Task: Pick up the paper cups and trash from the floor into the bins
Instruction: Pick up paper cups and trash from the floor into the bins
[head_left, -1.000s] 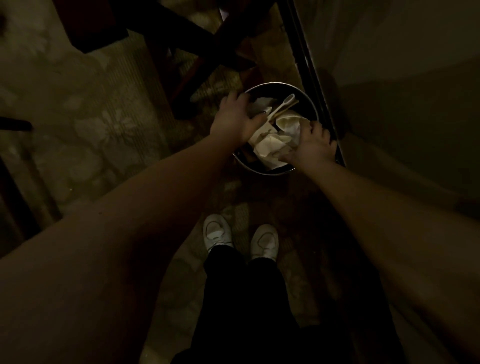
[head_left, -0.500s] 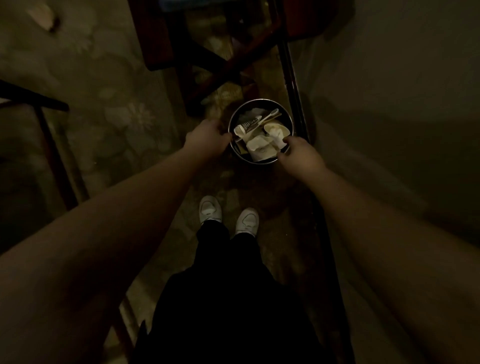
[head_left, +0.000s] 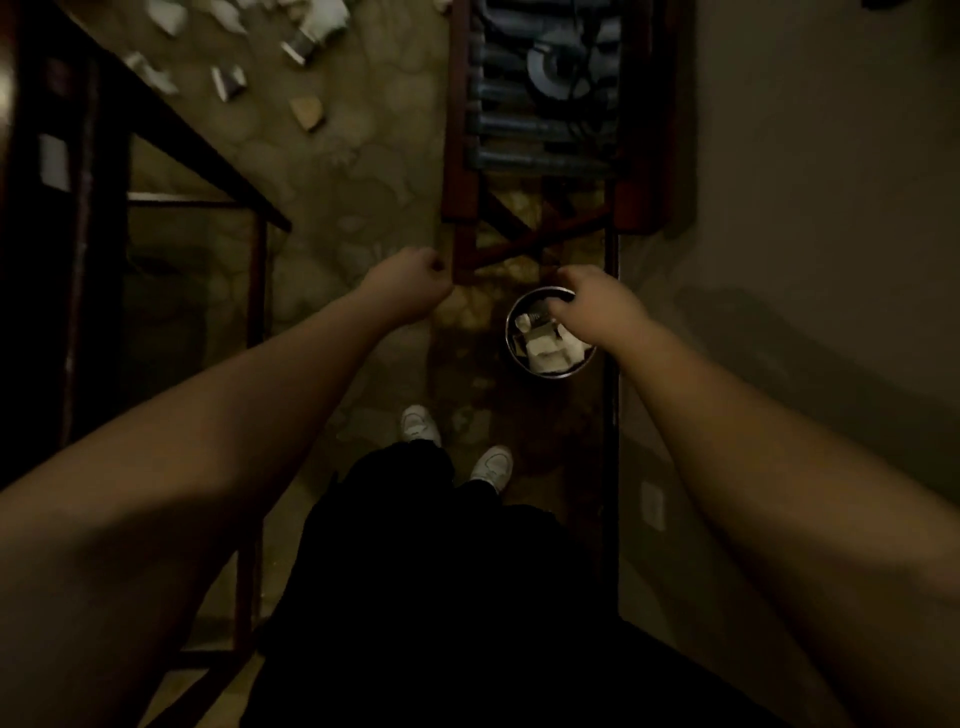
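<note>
Your left hand sits just left of centre frame, fingers curled loosely inward with nothing in them, its knuckles close to the leg of the red wooden rack. Your right hand is right of centre, also curled and holding nothing you can see; in the picture it overlaps the upper right rim of the bin, though whether it touches the rim cannot be told.

The bin is round with a shiny metal rim, standing on the floor just right of centre, beside the dark strip along the wall. Inside it lies crumpled white paper trash, filling much of the opening.

Below the hands, your two white shoes stand on the patterned carpet, the right one slightly lower in the frame, with dark trousers under them.

In the upper left of the frame, well apart from the bin, scattered paper cups and scraps lie on the carpet, with a tan scrap a little nearer to you. A dark table frame runs down the left side.
</note>
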